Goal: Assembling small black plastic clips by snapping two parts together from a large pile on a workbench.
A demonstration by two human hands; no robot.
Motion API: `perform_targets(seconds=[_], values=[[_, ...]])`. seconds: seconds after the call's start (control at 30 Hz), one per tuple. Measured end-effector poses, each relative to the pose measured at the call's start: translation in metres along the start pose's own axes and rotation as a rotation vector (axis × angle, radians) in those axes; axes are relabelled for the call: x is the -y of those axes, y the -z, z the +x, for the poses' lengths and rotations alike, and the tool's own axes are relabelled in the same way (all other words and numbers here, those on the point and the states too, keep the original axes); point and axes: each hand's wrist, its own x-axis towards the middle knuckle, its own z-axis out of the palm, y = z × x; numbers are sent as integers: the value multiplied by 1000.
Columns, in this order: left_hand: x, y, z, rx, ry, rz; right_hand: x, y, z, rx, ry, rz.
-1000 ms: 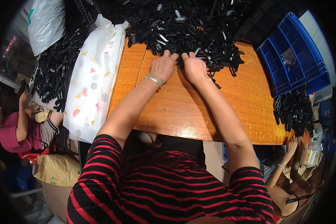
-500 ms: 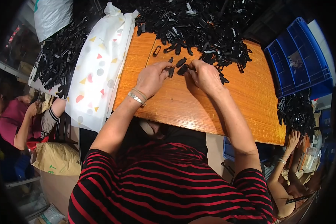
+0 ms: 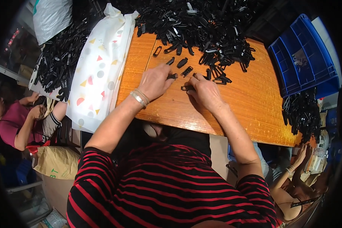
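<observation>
Black clips (image 3: 181, 62): five loose | hands: left (image 3: 154, 81), right (image 3: 205, 92) touching them

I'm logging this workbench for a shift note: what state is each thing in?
left hand: flat on the table, fingertips on a small black clip
right hand: palm down, fingertips on another black clip
pile of black clips: heaped, loose
blue crate: open, nearly empty
wooden table: partly covered

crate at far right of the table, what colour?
Blue crate, clearest in the head view.
</observation>
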Motion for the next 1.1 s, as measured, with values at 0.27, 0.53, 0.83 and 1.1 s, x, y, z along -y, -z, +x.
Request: perform_targets(seconds=[0.27,0.53,0.83,1.1], values=[[-13,-34,-16,-194,382,-806,26,-21,9,-339,-227,529],[-21,-19,-25,54,551,-1445,37,-17,11,-406,-285,781],[-27,-13,-23,-128,523,-1539,42,-13,5,-444,-237,798],[-25,-9,-26,-66,548,-1471,44,-17,3,-464,-195,601]])
